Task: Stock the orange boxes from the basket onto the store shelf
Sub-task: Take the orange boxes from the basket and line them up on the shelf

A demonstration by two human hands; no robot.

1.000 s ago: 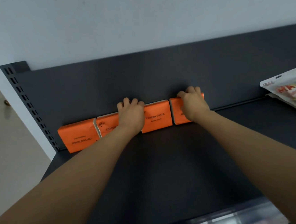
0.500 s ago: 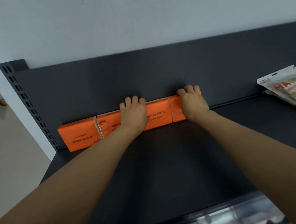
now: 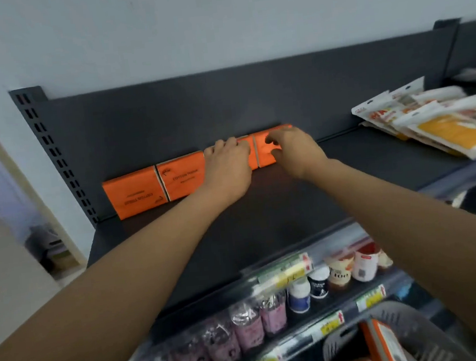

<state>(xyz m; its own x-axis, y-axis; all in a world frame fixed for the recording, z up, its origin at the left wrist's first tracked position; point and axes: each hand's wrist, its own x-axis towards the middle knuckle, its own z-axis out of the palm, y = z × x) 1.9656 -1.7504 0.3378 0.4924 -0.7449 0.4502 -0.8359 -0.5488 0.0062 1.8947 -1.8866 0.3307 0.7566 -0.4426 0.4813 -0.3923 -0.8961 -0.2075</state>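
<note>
This is a shop. A dark metal shelf (image 3: 360,165) holds orange boxes (image 3: 156,185) in a row and snack bags (image 3: 441,126) at the right. Lower down, small bottles (image 3: 300,293) stand behind yellow price tags (image 3: 286,271). A grey basket (image 3: 413,326) sits at the bottom right.

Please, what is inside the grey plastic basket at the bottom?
The grey plastic basket holds at least two orange boxes, one upright and one lower down. The frame edge cuts off the rest, so the total count is hidden.

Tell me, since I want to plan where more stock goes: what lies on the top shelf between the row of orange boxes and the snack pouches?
Nothing: in the head view, the dark shelf is bare between the rightmost orange box and the snack pouches.
</note>
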